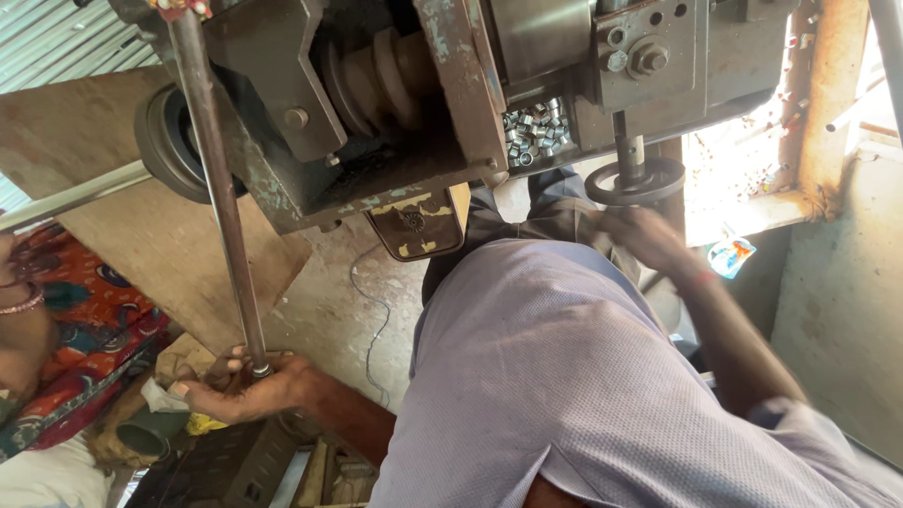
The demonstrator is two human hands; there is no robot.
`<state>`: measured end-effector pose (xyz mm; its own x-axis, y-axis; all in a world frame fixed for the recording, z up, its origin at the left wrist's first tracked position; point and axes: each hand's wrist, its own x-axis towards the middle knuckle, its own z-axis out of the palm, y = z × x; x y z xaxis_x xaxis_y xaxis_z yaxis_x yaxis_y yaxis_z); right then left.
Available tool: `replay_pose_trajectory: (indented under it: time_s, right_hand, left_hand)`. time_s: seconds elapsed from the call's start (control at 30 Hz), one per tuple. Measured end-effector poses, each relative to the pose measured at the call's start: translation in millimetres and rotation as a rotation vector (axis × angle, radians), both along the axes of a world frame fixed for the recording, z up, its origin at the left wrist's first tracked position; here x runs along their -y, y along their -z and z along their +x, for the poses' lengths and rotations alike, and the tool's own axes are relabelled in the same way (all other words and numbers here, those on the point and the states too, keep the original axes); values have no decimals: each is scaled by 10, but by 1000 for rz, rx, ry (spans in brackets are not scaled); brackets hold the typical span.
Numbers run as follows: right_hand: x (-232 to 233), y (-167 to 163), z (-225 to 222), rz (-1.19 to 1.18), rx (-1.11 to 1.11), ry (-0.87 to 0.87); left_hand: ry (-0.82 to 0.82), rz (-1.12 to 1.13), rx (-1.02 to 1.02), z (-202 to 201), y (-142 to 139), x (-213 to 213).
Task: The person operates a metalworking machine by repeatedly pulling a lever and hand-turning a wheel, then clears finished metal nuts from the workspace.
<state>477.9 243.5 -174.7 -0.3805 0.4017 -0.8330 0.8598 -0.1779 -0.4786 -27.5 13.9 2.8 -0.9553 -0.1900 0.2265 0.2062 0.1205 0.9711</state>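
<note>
— Lilac shirt back [564, 376] fills the near view. And the hands?
— Left hand [246, 388]: fingers curled round the foot of a long rusty steel rod [218, 188] rising to the grey-green iron machine [395, 141]. Right hand [649, 240] is blurred beside a small black handwheel [636, 183]; its grip I cannot tell.
— The room?
— Cracked concrete floor [329, 301], a plywood sheet [103, 179], corrugated metal wall [56, 42].

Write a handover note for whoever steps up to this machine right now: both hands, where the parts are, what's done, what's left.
Left hand: gripped round the lower end of the long steel lever rod.
Right hand: blurred, just below the small round handwheel; grip unclear.
Parts: small shiny metal sleeves piled in the machine's tray.
Done and left: cannot be counted from here.
Another person sits at the left, in patterned cloth.
</note>
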Motion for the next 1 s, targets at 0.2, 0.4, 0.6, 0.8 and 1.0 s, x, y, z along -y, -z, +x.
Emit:
replay_pose_trajectory:
  time_s: [0.2, 0.4, 0.6, 0.8, 1.0]
  right_hand:
    - [-371, 280, -99, 426, 78, -192]
    - [-92, 189, -255, 398, 79, -243]
    - [-102, -99, -64, -24, -145, 729]
    - [-25, 22, -251, 295, -375, 321]
    - [265, -199, -344, 188, -109, 1120]
  left_hand:
    - [212, -999, -777, 340, -106, -109]
    - [-93, 95, 44, -7, -41, -80]
    - [-30, -22, -38, -51, 22, 7]
    - [-9, -67, -65, -70, 36, 8]
    - [-64, -66, 20, -30, -9, -46]
